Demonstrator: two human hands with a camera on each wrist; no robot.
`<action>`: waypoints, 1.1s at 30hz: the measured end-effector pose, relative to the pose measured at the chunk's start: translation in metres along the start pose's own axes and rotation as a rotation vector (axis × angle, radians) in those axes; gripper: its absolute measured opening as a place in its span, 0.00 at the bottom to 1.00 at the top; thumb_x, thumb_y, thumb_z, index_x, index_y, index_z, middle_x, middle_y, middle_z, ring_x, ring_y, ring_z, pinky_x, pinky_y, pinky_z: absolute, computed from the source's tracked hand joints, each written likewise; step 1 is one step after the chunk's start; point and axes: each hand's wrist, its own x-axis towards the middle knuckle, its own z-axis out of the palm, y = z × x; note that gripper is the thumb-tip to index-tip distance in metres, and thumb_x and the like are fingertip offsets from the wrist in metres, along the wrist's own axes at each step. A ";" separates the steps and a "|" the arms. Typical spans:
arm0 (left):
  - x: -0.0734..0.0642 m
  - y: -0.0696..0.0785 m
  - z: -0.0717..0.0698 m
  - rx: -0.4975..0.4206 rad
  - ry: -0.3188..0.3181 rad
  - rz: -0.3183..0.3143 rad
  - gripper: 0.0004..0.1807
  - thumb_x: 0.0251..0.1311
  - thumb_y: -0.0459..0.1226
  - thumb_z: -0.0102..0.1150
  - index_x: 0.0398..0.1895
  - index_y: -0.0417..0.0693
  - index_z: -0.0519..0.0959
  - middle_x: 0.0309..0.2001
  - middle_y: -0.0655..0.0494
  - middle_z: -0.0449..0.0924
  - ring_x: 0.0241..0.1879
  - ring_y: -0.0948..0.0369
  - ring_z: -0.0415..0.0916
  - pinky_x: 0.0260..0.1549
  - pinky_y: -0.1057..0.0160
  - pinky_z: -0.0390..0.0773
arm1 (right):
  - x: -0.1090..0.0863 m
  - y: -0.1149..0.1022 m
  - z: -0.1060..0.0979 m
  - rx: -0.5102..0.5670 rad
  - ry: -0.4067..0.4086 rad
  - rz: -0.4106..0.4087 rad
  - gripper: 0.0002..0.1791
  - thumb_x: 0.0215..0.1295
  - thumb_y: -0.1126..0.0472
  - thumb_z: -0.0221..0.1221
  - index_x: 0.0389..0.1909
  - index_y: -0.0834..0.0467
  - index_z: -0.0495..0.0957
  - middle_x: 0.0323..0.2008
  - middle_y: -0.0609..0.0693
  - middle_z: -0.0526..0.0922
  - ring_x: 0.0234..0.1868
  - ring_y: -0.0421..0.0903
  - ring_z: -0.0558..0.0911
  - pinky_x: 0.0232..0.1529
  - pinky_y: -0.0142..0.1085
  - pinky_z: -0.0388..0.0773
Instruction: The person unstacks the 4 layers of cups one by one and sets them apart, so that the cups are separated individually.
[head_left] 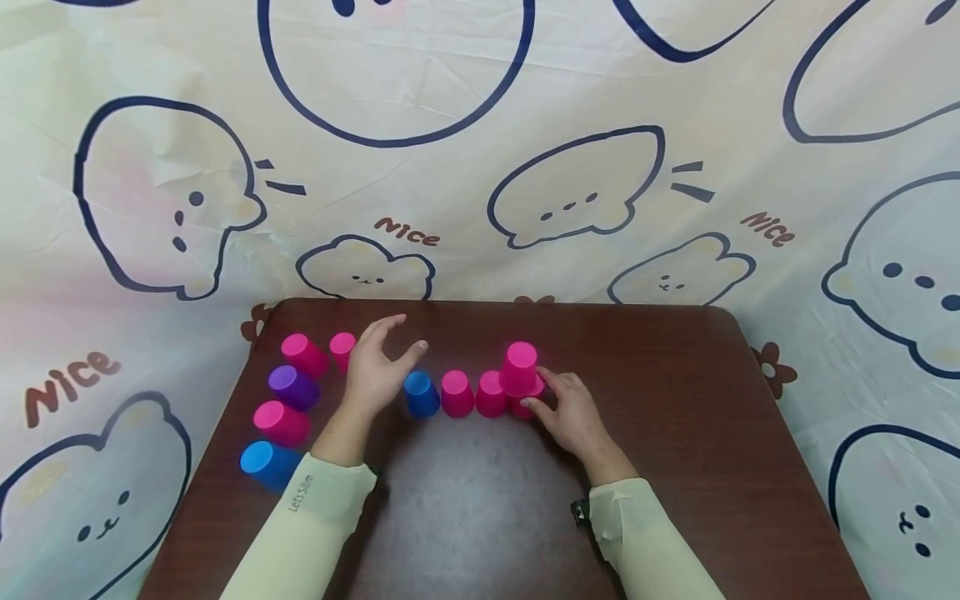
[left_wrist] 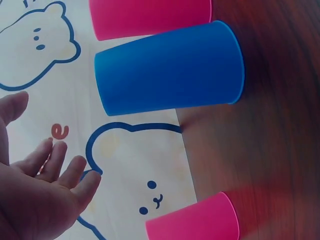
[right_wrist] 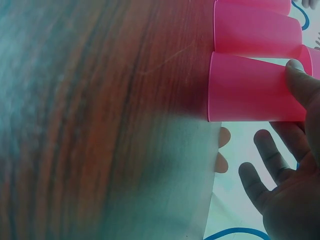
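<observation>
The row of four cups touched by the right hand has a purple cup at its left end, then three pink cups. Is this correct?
Not quite: the left end cup is blue, not purple, as the head view shows. The other three cups are indeed pink.

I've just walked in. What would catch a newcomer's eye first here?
Probably the pink cup perched atop the right end of a bright row on the dark table, where the right hand pinches the end cup below. Next, the left hand, holding nothing near the row's blue cup. Behind it all, a pale backdrop shows big cartoon faces.
</observation>
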 end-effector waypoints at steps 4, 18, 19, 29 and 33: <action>-0.001 0.002 0.003 -0.009 -0.023 0.003 0.37 0.63 0.54 0.70 0.73 0.56 0.72 0.74 0.51 0.67 0.73 0.46 0.64 0.62 0.35 0.74 | 0.000 0.000 0.001 0.003 -0.001 -0.001 0.38 0.63 0.47 0.73 0.72 0.55 0.73 0.57 0.54 0.85 0.59 0.52 0.76 0.60 0.52 0.79; -0.007 0.014 0.014 -0.027 -0.065 0.087 0.37 0.61 0.51 0.72 0.72 0.57 0.73 0.72 0.53 0.69 0.71 0.48 0.66 0.59 0.37 0.78 | 0.000 -0.002 -0.002 0.004 -0.026 0.026 0.38 0.64 0.46 0.72 0.73 0.52 0.72 0.58 0.52 0.84 0.60 0.51 0.76 0.59 0.52 0.80; -0.007 0.015 0.015 -0.028 -0.070 0.090 0.37 0.61 0.51 0.72 0.72 0.57 0.73 0.72 0.53 0.69 0.72 0.49 0.66 0.59 0.37 0.78 | 0.000 -0.002 -0.002 0.004 -0.028 0.030 0.38 0.64 0.46 0.72 0.73 0.52 0.72 0.58 0.52 0.84 0.60 0.51 0.76 0.59 0.52 0.80; -0.012 0.023 0.025 -0.030 -0.096 0.139 0.38 0.58 0.49 0.75 0.72 0.56 0.74 0.71 0.53 0.71 0.71 0.49 0.67 0.59 0.39 0.78 | 0.001 -0.002 -0.002 0.004 -0.037 0.041 0.39 0.64 0.46 0.71 0.73 0.51 0.72 0.59 0.51 0.84 0.60 0.50 0.76 0.60 0.52 0.80; -0.012 0.026 0.030 -0.029 -0.122 0.148 0.39 0.56 0.50 0.76 0.72 0.58 0.73 0.71 0.55 0.71 0.71 0.50 0.67 0.60 0.39 0.78 | 0.000 -0.003 -0.002 0.006 -0.038 0.040 0.39 0.64 0.46 0.72 0.73 0.51 0.72 0.59 0.51 0.84 0.60 0.50 0.76 0.59 0.52 0.80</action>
